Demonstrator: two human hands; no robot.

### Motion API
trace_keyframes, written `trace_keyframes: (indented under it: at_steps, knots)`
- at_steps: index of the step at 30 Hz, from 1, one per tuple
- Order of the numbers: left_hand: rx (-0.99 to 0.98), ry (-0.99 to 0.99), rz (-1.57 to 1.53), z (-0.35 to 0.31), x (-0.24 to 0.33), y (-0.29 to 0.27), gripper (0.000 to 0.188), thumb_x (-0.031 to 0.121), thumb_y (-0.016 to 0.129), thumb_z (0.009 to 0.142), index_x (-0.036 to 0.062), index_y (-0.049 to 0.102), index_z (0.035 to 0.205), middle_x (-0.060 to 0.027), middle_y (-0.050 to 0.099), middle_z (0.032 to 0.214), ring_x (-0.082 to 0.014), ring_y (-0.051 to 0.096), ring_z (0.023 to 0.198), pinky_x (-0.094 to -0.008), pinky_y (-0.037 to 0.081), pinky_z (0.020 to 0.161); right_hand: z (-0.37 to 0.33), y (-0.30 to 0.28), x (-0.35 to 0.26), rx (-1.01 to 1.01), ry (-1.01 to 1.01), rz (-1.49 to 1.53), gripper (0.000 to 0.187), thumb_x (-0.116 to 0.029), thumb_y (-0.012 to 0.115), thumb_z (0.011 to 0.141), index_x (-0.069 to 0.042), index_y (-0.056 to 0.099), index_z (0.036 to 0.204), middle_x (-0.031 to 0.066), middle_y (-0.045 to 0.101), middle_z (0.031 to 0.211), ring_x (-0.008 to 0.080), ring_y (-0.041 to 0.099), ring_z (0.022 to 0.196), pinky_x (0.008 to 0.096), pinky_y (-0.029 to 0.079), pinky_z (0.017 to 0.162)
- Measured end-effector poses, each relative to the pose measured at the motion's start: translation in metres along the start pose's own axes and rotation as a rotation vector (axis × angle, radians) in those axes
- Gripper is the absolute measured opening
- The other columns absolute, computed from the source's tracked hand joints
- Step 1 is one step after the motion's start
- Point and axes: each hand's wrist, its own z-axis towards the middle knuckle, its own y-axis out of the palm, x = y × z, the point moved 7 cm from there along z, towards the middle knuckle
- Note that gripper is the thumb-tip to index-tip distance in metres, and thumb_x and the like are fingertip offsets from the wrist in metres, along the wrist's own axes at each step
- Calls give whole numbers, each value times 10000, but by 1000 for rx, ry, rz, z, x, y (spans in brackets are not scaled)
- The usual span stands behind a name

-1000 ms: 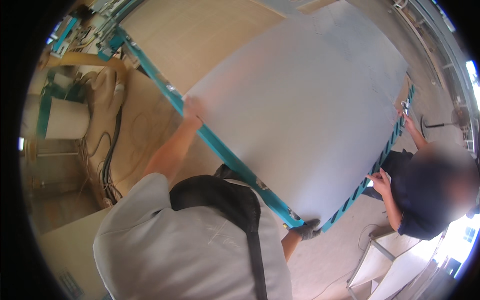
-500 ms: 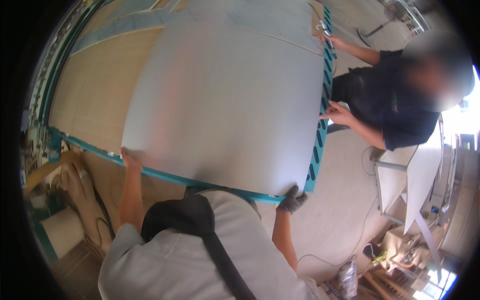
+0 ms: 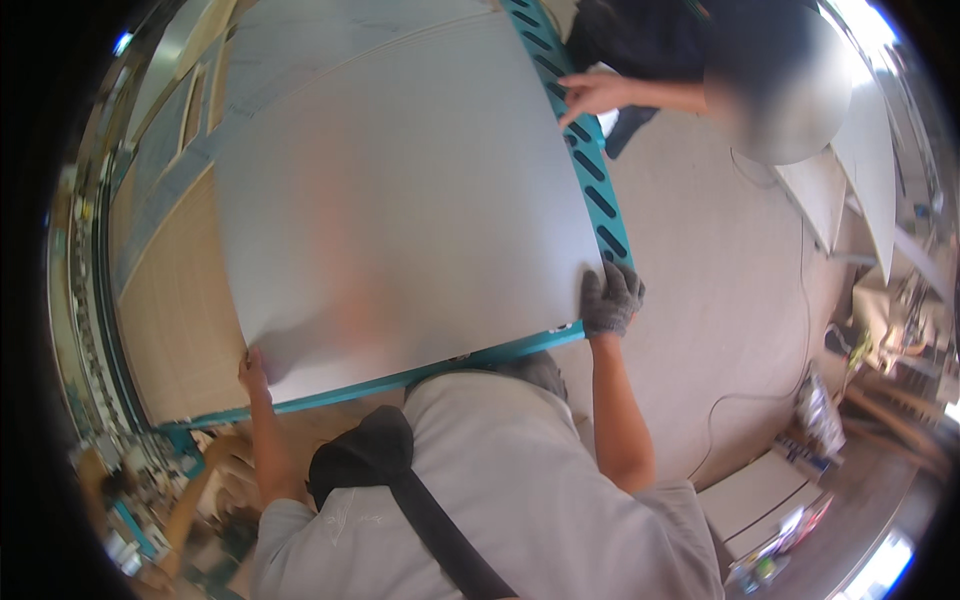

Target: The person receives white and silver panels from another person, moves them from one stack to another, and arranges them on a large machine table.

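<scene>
A large, smooth grey sheet (image 3: 430, 210) with a dull shine lies over a teal-framed table (image 3: 500, 352). My bare left hand (image 3: 254, 374) is closed on the sheet's near left corner, thumb on the upper face. At the near right corner, my right hand (image 3: 611, 298), in a dark grey knit glove, is closed around the sheet's edge beside the slotted teal rail (image 3: 597, 197). Fingertips under the sheet are hidden. To the left of the sheet shows a light wooden board (image 3: 185, 300).
A co-worker in dark clothes stands beyond the rail, one hand (image 3: 597, 95) pointing at the sheet's right edge. A cable (image 3: 712, 408) runs across the floor on the right. White panels (image 3: 865, 170), wood pieces and a plastic bag (image 3: 820, 415) stand or lie farther right.
My view has turned, so table and sheet appear rotated. Both my hands remain at the sheet's near corners. The co-worker's far hand has left the view; the nearer one still points.
</scene>
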Motion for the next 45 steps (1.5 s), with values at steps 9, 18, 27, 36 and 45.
trace_keyframes:
  at_steps: [9,18,27,36,45]
  knots:
    - [12,-108,-134,-14,28,10,537,402,776,911,4,645,1246,-87,691,1135,-200,637,994,-364,525,874,-12,4,21,5,162,222,332,-249,798,817,-84,771,1104,100,615,1326,337,425,1366,468,354,1150]
    - [5,-122,-156,-18,32,18,522,404,741,937,11,636,1264,-91,679,1147,-200,623,1015,-363,513,909,-8,2,13,102,-46,213,358,-203,784,795,-113,746,1139,95,653,1265,359,503,1310,499,369,1136]
    - [208,65,89,-27,15,7,625,464,700,936,-34,625,1307,-218,663,1234,-373,632,1142,-451,505,998,55,0,-46,-299,-39,111,600,-319,785,837,-85,606,1360,152,580,1394,400,515,1318,482,448,1088]
    - [395,34,201,-57,48,19,600,483,680,939,7,649,1302,-225,634,1267,-385,607,1178,-468,487,1012,121,78,-90,-520,-8,-83,798,-428,810,801,-179,473,1481,184,532,1392,380,526,1295,466,456,1066]
    - [351,-4,148,-51,29,12,593,465,703,928,-3,658,1290,-230,641,1265,-384,605,1174,-458,483,1013,114,79,-110,-484,70,-119,789,-399,837,780,-175,497,1456,157,510,1387,382,523,1282,480,460,1057]
